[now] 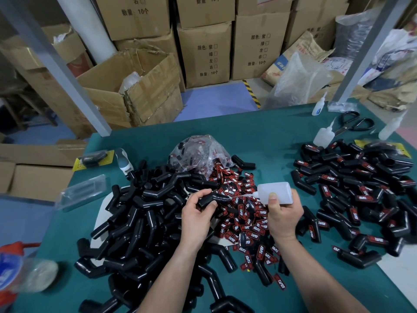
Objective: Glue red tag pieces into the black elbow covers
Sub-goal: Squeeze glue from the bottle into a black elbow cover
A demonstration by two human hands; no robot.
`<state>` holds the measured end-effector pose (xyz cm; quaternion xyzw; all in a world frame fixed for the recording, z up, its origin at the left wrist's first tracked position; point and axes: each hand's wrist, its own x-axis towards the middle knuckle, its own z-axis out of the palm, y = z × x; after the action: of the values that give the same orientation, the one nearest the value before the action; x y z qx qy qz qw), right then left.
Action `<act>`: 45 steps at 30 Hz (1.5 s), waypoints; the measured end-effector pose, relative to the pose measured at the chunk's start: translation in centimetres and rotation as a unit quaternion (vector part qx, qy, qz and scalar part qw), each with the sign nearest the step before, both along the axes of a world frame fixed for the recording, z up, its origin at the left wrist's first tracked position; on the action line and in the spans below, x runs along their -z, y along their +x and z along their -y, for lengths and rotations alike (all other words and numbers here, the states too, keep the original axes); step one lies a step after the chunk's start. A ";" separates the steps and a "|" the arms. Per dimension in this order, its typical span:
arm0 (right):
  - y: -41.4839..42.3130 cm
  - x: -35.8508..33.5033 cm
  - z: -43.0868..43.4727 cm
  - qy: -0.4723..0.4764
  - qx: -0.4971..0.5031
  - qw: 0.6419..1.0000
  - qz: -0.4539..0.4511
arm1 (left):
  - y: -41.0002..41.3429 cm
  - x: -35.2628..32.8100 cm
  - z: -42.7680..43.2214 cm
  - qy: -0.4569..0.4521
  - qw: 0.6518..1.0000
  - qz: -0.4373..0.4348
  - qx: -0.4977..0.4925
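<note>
Though crumpled, 1 clear bag [198, 152] of red tags [222, 175]

My left hand [198, 213] is held up just ahead of its bare forearm, fingers curled round a black elbow cover [208, 199], thumb pressed on its near side. My right hand [283, 214] is level with it and a little apart, wrapped round a glue bottle [276, 192], thumb upright on the front, nozzle pointing toward my left hand. Both forearms reach forward, angling slightly inward
</note>
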<state>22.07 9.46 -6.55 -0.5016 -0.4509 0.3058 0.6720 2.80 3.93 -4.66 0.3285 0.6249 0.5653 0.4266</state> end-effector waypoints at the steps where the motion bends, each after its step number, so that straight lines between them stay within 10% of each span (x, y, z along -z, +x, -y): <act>1: 0.0 0.0 -0.1 0.000 0.000 1.000 -0.002 | 0.0 0.0 0.0 -0.001 1.000 0.002 -0.001; 45: 0.0 0.0 0.1 0.008 0.006 1.000 0.026 | 0.0 0.0 -0.1 -0.013 1.000 -0.007 0.005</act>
<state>22.08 9.35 -6.51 -0.5063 -0.4677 0.2851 0.6660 2.76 3.98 -4.71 0.3299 0.6334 0.5532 0.4289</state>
